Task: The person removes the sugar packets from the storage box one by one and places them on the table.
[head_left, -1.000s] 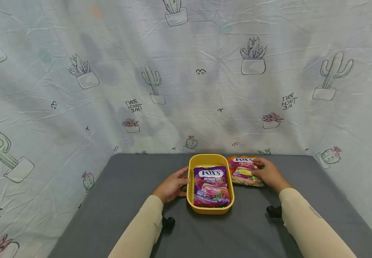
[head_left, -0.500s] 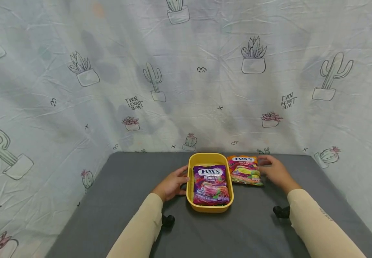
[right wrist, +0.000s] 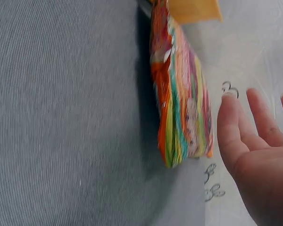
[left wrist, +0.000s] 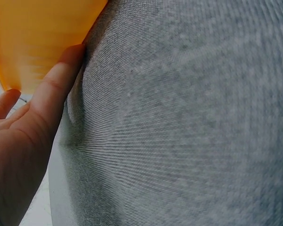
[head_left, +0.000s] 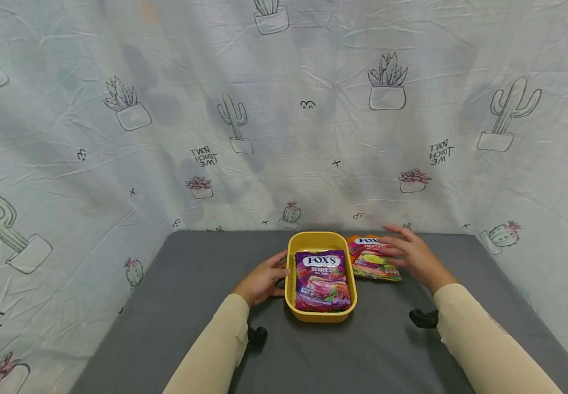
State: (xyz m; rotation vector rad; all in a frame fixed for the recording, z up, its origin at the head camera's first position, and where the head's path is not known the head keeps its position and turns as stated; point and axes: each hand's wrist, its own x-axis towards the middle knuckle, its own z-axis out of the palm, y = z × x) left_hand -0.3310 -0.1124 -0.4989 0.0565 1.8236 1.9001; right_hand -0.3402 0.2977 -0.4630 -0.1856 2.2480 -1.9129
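A yellow plastic tray (head_left: pixel 321 318) stands on the grey table with a purple bag of Fox's Berries candy (head_left: pixel 322 283) lying face up inside. My left hand (head_left: pixel 261 280) rests against the tray's left side, thumb and fingers spread along the wall. In the left wrist view, the thumb lies nearly straight along the yellow wall (left wrist: pixel 33 37). Right of the tray lies an orange and pink bag of Fox's Fruits candy (head_left: pixel 369 267). My right hand (head_left: pixel 416 260) hovers over that bag's right side, fingers extended; the right wrist view shows a gap between fingers and candy bag (right wrist: pixel 181 99).
Grey cloth covers the table (head_left: pixel 205 262). Behind it hangs a pale curtain (head_left: pixel 284 131) printed with cacti, which also runs down both sides. A black wrist mount (head_left: pixel 256 336) sits under the left sleeve, another black mount (head_left: pixel 423 318) beside the right one.
My right hand moved off the right edge of the Fruits bag, then rose and came back left over it with fingers spread. The left hand stays at the tray.
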